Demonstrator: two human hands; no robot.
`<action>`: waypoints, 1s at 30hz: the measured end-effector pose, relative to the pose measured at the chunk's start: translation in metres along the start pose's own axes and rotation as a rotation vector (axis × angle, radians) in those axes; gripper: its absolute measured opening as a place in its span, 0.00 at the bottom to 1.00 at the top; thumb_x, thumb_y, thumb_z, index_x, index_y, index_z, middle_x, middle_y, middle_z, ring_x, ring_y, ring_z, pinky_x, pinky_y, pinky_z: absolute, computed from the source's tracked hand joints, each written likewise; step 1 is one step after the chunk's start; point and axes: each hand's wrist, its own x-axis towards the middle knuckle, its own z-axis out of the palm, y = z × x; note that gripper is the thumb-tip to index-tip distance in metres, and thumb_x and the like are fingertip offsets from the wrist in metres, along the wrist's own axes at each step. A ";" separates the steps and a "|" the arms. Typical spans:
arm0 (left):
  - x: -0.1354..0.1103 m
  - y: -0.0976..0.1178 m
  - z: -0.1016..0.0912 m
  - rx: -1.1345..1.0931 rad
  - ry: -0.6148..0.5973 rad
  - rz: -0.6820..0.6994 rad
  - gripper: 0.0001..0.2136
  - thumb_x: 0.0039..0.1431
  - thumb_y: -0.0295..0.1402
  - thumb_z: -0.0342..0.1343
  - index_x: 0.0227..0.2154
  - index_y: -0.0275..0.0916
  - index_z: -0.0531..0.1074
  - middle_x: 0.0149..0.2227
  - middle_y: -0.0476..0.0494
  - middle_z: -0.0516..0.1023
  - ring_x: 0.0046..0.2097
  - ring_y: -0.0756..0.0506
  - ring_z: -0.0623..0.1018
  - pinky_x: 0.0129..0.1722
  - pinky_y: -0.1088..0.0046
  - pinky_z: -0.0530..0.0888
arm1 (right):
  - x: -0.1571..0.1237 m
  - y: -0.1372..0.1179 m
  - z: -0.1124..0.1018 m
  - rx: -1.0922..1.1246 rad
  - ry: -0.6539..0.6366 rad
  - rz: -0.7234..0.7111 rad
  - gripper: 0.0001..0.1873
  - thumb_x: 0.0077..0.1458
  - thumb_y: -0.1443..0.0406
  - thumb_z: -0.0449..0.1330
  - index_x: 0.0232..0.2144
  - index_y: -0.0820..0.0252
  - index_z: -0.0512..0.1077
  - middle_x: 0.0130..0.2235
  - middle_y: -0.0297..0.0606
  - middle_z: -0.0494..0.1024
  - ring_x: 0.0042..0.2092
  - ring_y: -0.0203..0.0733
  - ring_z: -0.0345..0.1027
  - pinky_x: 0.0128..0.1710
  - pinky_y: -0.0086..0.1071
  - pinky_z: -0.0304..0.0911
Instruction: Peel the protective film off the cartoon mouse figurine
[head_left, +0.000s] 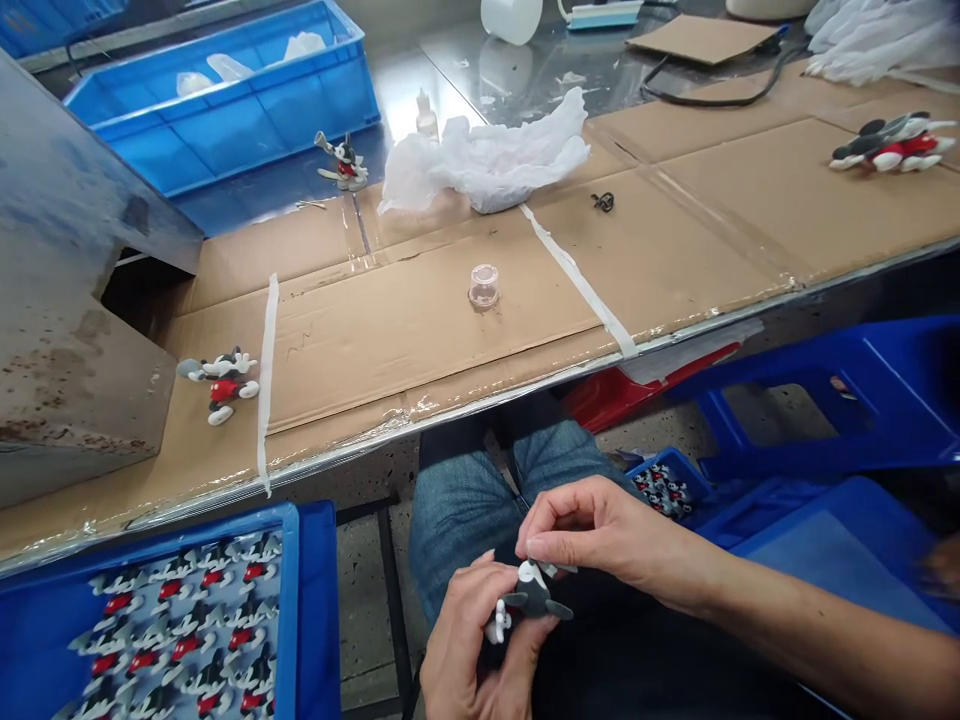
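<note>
Over my lap, my left hand [476,635] is closed around a black-and-white cartoon mouse figurine [534,592], whose dark round ears and a white glove stick out between the fingers. My right hand [581,530] is pinched at the top of the figurine, by its white face. Whatever lies between those fingertips is too small or hidden to name. Up on the cardboard in front stands a small clear plastic cup [484,287]. Another mouse figurine [223,383] with red shorts lies on the cardboard at the left.
A blue tray [289,600] of several figurines stands at lower left, beside a metal box [82,270]. Further off are a blue bin [240,125], a crumpled plastic bag [487,165] and more figurines [892,145]. A blue stool [847,390] is at right.
</note>
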 end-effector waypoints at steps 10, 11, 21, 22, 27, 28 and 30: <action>-0.006 0.006 0.001 -0.026 0.009 -0.015 0.11 0.54 0.28 0.66 0.40 0.42 0.77 0.36 0.50 0.81 0.39 0.46 0.79 0.41 0.73 0.74 | -0.005 0.003 -0.002 -0.103 0.015 -0.053 0.15 0.44 0.58 0.72 0.22 0.65 0.76 0.27 0.35 0.75 0.30 0.37 0.65 0.33 0.30 0.59; -0.007 0.007 0.002 -0.027 0.017 -0.011 0.11 0.53 0.28 0.67 0.40 0.42 0.77 0.35 0.50 0.81 0.39 0.46 0.80 0.41 0.72 0.75 | -0.006 0.004 -0.001 -0.101 0.014 -0.061 0.15 0.45 0.58 0.72 0.21 0.65 0.76 0.27 0.34 0.75 0.30 0.37 0.65 0.33 0.30 0.59; -0.007 0.011 0.006 -0.177 0.128 -0.217 0.10 0.50 0.31 0.69 0.37 0.45 0.79 0.34 0.52 0.82 0.39 0.47 0.81 0.43 0.77 0.76 | -0.012 0.003 0.009 -0.046 0.072 -0.078 0.17 0.52 0.54 0.67 0.23 0.64 0.78 0.26 0.35 0.75 0.31 0.38 0.64 0.34 0.30 0.58; -0.005 0.012 0.006 -0.251 0.154 -0.318 0.10 0.48 0.33 0.70 0.35 0.46 0.80 0.34 0.52 0.82 0.39 0.48 0.81 0.43 0.79 0.76 | -0.011 0.003 0.009 -0.041 0.075 -0.074 0.20 0.54 0.52 0.65 0.24 0.64 0.79 0.26 0.36 0.76 0.31 0.39 0.64 0.35 0.30 0.58; 0.004 0.015 0.005 -0.448 0.233 -0.733 0.15 0.32 0.34 0.77 0.28 0.42 0.82 0.29 0.52 0.83 0.32 0.50 0.81 0.35 0.83 0.77 | -0.012 0.005 0.007 -0.110 0.089 -0.072 0.27 0.58 0.46 0.58 0.28 0.65 0.81 0.29 0.41 0.80 0.32 0.42 0.65 0.36 0.33 0.58; 0.005 0.016 0.005 -0.459 0.241 -0.774 0.16 0.30 0.34 0.77 0.27 0.42 0.82 0.28 0.51 0.83 0.30 0.50 0.81 0.34 0.83 0.77 | -0.012 0.006 0.007 -0.123 0.099 -0.074 0.28 0.59 0.46 0.58 0.28 0.65 0.81 0.29 0.42 0.80 0.32 0.42 0.65 0.36 0.33 0.58; 0.008 0.018 0.004 -0.474 0.249 -0.827 0.18 0.27 0.34 0.78 0.26 0.41 0.82 0.27 0.50 0.83 0.28 0.50 0.80 0.31 0.84 0.77 | -0.012 0.006 0.007 -0.137 0.116 -0.073 0.28 0.58 0.45 0.57 0.28 0.64 0.81 0.28 0.41 0.79 0.31 0.42 0.65 0.35 0.33 0.57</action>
